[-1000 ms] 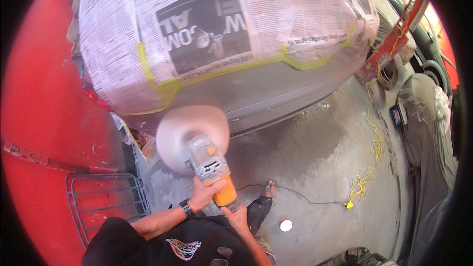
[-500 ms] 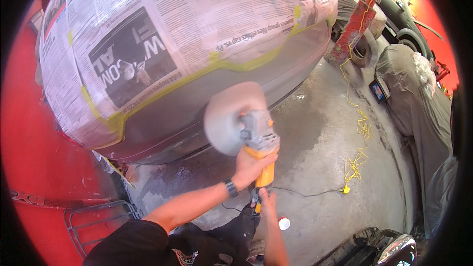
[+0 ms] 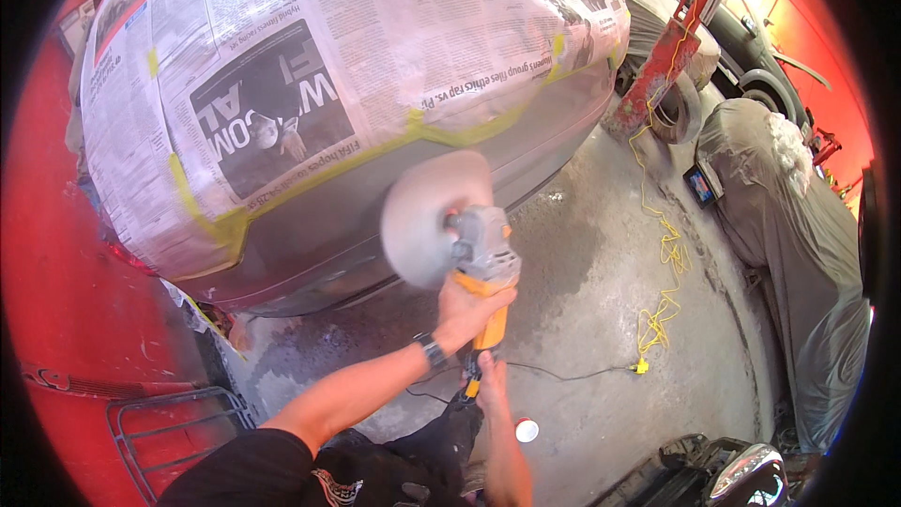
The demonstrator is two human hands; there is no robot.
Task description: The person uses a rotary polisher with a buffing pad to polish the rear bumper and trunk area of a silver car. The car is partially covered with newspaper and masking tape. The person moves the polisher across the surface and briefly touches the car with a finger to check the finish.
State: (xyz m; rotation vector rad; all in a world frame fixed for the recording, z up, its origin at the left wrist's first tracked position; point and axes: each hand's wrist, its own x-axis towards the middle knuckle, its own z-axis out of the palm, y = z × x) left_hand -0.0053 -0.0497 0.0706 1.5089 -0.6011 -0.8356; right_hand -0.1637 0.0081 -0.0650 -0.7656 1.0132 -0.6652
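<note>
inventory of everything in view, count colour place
angle polisher: 1, orange and grey, centre
round pad: 1, pale, polisher head
car bumper: 1, grey, centre
newspaper: several sheets, white, top
masking tape: several, yellow, newspaper edges
extension cord: 1, yellow, right
power cord: 1, dark, lower centre
round container: 1, white, lower centre
metal rack: 1, grey, lower left
headlight: 1, clear, lower right
tyre: 1+, dark, upper right
post: 1, red, upper right
draped cover: 1+, grey, right
vehicle: 1, dark, upper right
wristwatch: 1, black, lower centre
left hand: 1, bare, polisher body
right hand: 1, bare, polisher rear
</note>
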